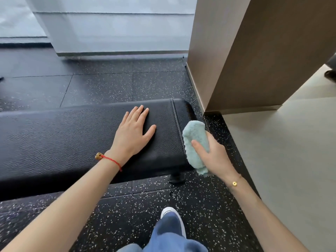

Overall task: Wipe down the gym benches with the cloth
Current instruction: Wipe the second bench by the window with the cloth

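A black padded gym bench runs from the left edge to the middle of the view, with a stitched seam near its right end. My left hand lies flat on the top of the pad, fingers straight and spread. My right hand grips a bunched light-blue cloth and holds it against the bench's right end face. The cloth's lower end hangs below the pad.
A brown pillar stands close to the right of the bench end. Black speckled rubber floor surrounds the bench; pale tile floor lies to the right. A bench foot sits under the right end. My leg and white shoe are below.
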### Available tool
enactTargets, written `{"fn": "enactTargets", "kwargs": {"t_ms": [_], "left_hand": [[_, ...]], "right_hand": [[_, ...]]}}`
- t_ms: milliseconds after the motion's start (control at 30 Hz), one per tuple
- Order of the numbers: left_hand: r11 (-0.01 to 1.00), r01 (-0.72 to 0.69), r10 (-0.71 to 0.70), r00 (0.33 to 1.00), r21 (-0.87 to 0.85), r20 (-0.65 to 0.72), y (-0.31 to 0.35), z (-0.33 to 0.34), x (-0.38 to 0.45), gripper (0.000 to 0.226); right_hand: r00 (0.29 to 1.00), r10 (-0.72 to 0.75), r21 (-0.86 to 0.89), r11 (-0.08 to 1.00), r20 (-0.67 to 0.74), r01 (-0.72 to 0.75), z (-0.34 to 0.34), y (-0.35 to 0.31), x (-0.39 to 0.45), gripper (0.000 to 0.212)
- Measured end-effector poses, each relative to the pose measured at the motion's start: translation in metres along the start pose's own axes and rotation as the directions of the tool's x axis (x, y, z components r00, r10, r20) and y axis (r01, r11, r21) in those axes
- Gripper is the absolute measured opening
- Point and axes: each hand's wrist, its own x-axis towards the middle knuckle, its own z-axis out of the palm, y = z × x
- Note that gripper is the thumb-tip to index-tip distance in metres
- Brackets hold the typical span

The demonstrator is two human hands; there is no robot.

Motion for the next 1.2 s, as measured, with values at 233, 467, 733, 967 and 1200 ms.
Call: {"fn": "enactTargets", "kwargs": {"t_ms": [233,467,733,967,1200], "left_hand": [[0.999,-0.002,0.003,1.0,0.032,-0.017,-0.03,-0.021,-0.063,0.064],[0.996,0.071,-0.066,0.995,0.058,-0.081,-0.086,-0.047,-0.091,0.056],[0.998,0.06,-0.055,0.988,0.031,-0.146,-0.095,-0.046,-0.096,0.054],[0.996,0.079,-0.072,0.985,0.04,-0.16,-0.093,-0.044,-0.093,0.054],[0.993,0.111,-0.106,0.985,0.029,-0.136,-0.104,-0.057,-0.098,0.054]], "right_hand": [[0.861,-0.498,-0.468,0.74,0.1,0.483,0.027,-0.016,-0.039,0.071],[0.637,-0.632,-0.547,0.372,0.442,0.75,0.1,-0.075,-0.019,0.078],[0.635,-0.699,-0.625,0.342,0.33,0.702,0.03,-0.015,-0.028,0.079],[0.551,-0.721,-0.624,0.212,0.42,0.752,0.111,-0.068,-0.022,0.086],[0.597,-0.705,-0.58,0.319,0.383,0.749,0.067,-0.041,-0.027,0.081]]}}
